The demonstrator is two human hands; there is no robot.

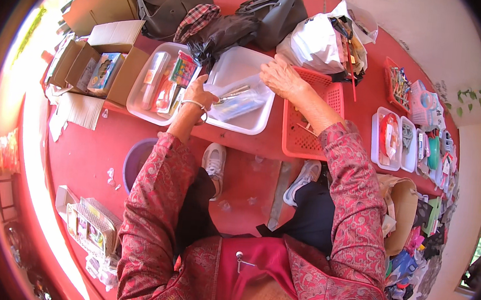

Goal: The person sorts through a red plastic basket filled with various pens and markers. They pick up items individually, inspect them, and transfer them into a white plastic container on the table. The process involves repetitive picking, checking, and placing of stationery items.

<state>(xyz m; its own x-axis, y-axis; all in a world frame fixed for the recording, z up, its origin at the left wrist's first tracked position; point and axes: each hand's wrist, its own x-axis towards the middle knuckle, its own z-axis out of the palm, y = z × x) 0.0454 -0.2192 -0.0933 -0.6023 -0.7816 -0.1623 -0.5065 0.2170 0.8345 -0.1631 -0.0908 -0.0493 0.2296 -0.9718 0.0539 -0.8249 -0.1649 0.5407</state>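
A clear plastic pouch [238,102] with slim metal and bluish items inside hangs over a white tray [262,123]. My left hand [199,95], with a bangle at its wrist, is closed on the pouch's left end. At its upper right corner, the fingers of my right hand [283,78] are pressed together on the plastic. The exact items inside are blurred by the plastic. Left of the tray stands a second white tray [135,101] with a clear long box and colourful packs. A red plastic basket [296,145] sits beneath my right forearm.
An open cardboard box [128,75] stands at the left. Dark bags [172,6] and a white plastic bag [317,46] line the table's far side. Small containers, including a red pen basket [393,77], are at the right. A purple tub [137,162] is on the floor.
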